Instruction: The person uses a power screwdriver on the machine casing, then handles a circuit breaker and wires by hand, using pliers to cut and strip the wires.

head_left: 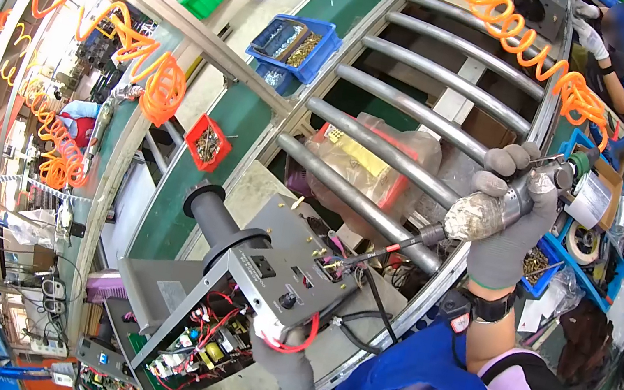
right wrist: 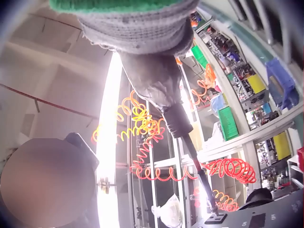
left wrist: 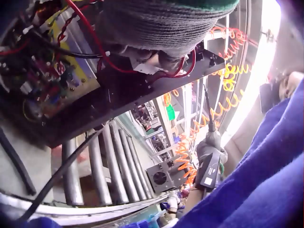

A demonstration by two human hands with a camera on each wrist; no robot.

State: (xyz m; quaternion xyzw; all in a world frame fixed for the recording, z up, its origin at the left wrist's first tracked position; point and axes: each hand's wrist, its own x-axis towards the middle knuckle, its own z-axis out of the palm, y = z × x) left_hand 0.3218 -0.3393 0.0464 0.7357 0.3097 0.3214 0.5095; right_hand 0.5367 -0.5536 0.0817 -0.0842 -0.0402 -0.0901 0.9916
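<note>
Workbench chassis (head_left: 265, 270), no legible labels

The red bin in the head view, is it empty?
No, the red bin holds a heap of small brass-coloured parts, beside the green belt.

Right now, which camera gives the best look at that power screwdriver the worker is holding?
The head view: it shows the whole screwdriver in the right hand, its bit reaching the grey panel. The right wrist view shows only its barrel and bit from behind; the left wrist view shows it small and distant.
</note>
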